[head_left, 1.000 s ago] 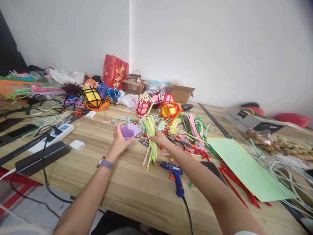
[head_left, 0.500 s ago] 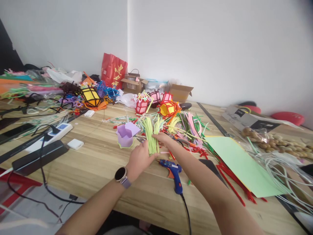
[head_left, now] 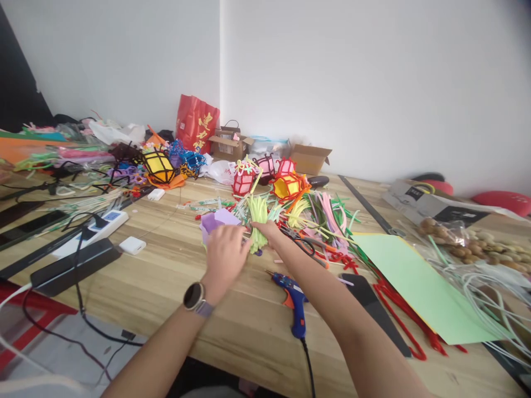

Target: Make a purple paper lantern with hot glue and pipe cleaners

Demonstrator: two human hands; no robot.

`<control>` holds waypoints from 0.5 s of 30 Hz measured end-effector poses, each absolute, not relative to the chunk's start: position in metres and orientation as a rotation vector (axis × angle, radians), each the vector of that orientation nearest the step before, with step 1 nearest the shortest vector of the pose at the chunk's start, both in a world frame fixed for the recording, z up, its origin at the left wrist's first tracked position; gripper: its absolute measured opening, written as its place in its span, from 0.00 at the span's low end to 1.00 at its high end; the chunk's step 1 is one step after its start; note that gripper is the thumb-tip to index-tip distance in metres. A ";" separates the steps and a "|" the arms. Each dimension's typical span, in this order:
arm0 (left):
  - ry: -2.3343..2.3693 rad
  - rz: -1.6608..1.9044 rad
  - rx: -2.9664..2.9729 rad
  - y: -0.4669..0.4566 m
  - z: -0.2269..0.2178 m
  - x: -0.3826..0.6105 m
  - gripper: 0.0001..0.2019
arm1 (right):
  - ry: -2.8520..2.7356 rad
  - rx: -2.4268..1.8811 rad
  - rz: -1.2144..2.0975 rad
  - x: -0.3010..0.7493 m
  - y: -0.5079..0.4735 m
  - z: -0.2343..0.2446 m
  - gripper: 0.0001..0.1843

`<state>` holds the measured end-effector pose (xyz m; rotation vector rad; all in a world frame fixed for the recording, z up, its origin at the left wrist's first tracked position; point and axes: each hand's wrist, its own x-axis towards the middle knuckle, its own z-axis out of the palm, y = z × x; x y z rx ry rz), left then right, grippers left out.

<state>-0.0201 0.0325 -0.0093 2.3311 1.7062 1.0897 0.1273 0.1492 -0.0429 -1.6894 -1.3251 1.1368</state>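
A bundle of yellow-green pipe cleaners [head_left: 258, 213] stands bunched over the table, its strands fanning at the top. My right hand [head_left: 269, 232] is closed around it from the right side. Just left of the bundle is my left hand [head_left: 226, 251], with a watch on the wrist. Its fingers stretch forward and the thumb is apart from them; I see nothing held in it. Behind that hand, a purple paper shape [head_left: 222, 217] is partly hidden. A blue glue gun [head_left: 295, 304] lies below my right forearm, its nozzle pointing left.
Small pink and yellow lanterns [head_left: 287, 187] sit behind loose pipe cleaners [head_left: 329, 215]. Scissors [head_left: 306, 246] lie right of my hands. A light green sheet [head_left: 427, 282] covers the right side. A power strip [head_left: 93, 232] and a white charger [head_left: 133, 245] are at left.
My left hand has come off the pipe cleaners and shifted left, over the purple paper. My right hand still holds the bundle, which looks shorter and more bunched. The view has shifted slightly.
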 end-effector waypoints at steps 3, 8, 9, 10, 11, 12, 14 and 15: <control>2.075 1.082 2.257 0.041 -0.008 -0.055 0.14 | -1.328 -1.732 1.193 0.124 0.149 -0.044 0.17; 2.064 0.990 2.247 0.065 -0.013 -0.086 0.02 | -1.263 -1.792 1.222 0.132 0.153 -0.035 0.15; 2.048 1.022 2.235 0.065 -0.010 -0.086 0.03 | -1.239 -1.781 1.230 0.135 0.154 -0.031 0.15; 2.021 1.075 2.219 0.064 -0.005 -0.084 0.06 | -1.211 -1.762 1.241 0.137 0.154 -0.028 0.16; 1.986 1.151 2.206 0.061 0.000 -0.081 0.09 | -1.180 -1.735 1.255 0.140 0.154 -0.024 0.16; 1.974 1.244 2.169 0.056 0.006 -0.077 0.11 | -1.148 -1.697 1.274 0.142 0.152 -0.019 0.16; 1.867 1.397 2.129 0.046 0.016 -0.065 0.11 | -1.084 -1.598 1.318 0.146 0.145 -0.009 0.15; 1.736 1.424 2.130 0.041 0.018 -0.057 0.10 | -1.055 -1.535 1.340 0.148 0.139 -0.004 0.14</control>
